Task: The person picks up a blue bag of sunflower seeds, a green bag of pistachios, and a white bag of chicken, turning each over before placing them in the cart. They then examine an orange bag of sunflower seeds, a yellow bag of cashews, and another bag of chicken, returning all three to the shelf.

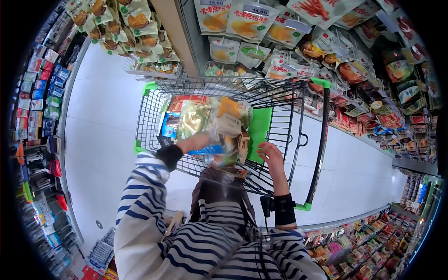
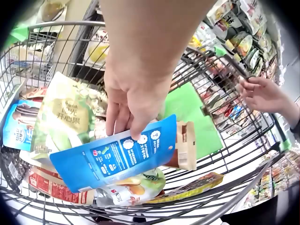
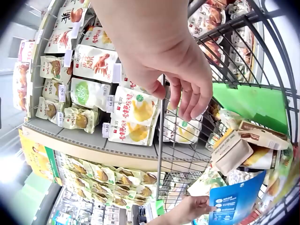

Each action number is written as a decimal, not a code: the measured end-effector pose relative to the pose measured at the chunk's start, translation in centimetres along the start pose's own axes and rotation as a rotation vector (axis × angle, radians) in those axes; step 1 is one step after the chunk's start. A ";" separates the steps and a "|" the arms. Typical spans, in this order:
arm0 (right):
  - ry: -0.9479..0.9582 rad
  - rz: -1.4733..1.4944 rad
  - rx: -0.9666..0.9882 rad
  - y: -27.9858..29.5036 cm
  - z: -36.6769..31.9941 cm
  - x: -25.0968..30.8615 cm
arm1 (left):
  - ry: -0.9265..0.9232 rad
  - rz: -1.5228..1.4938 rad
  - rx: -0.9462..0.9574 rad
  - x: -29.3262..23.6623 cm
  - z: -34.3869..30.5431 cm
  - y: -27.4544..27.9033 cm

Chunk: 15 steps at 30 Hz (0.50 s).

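My left hand (image 1: 195, 143) (image 2: 136, 103) (image 3: 186, 211) pinches the top edge of a blue pouch (image 1: 208, 150) (image 2: 117, 154) (image 3: 234, 200) between thumb and fingers, over the goods in a shopping cart (image 1: 328, 140). In the left wrist view the pouch lies tilted, its printed side up. Beside it are a green-and-cream pouch (image 1: 193, 117) (image 2: 65, 115) and a brown carton (image 2: 186, 146) (image 3: 262, 136). My right hand (image 1: 273, 156) (image 2: 265, 95) (image 3: 171, 79) hangs over the cart's handle-side half with fingers loosely bent, holding nothing.
A green panel (image 1: 260, 135) stands in the cart beside the goods. Shelves of hanging packets (image 1: 252, 21) run along the far side. More shelves line the left and the lower right. Pale tiled floor (image 1: 100, 121) surrounds the cart.
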State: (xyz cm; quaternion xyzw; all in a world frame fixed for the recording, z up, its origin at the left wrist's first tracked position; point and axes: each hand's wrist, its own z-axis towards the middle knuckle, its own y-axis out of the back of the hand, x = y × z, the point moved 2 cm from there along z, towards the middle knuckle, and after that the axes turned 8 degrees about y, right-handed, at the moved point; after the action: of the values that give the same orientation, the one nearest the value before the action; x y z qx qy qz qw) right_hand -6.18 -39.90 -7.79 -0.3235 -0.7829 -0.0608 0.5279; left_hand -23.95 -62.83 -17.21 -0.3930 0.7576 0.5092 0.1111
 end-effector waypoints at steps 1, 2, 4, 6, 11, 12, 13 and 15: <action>0.019 -0.010 0.006 0.3 0.0 0.5 | 0.042 -0.024 -0.011 -0.5 -0.6 0.9; 0.038 -0.021 0.012 0.7 0.0 1.0 | 0.083 -0.048 -0.023 -0.8 -1.2 1.8; 0.065 -0.020 0.003 1.2 -0.3 2.3 | 0.039 -0.090 -0.112 -1.7 -2.7 3.8; 0.132 -0.021 0.030 1.5 -1.1 4.4 | -0.022 -0.265 -0.268 -4.7 -4.6 7.1; 0.247 -0.047 0.039 2.5 -2.9 9.1 | 0.020 -0.473 -0.549 -13.1 -8.9 15.1; 0.282 -0.061 0.049 2.5 -3.3 9.9 | -0.071 -0.673 -0.601 -14.3 -9.0 15.7; 0.306 -0.049 0.068 2.4 -3.7 10.5 | -0.168 -0.875 -0.647 -15.9 -9.1 16.4; 0.352 -0.027 0.107 2.0 -4.4 11.5 | -0.248 -1.068 -0.662 -18.7 -9.5 17.7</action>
State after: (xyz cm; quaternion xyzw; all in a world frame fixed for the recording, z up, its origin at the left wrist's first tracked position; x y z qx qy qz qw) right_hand -4.30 -35.20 3.55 -0.2687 -0.6849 -0.0818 0.6723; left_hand -21.89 -58.94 9.89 -0.6680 0.2416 0.6324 0.3089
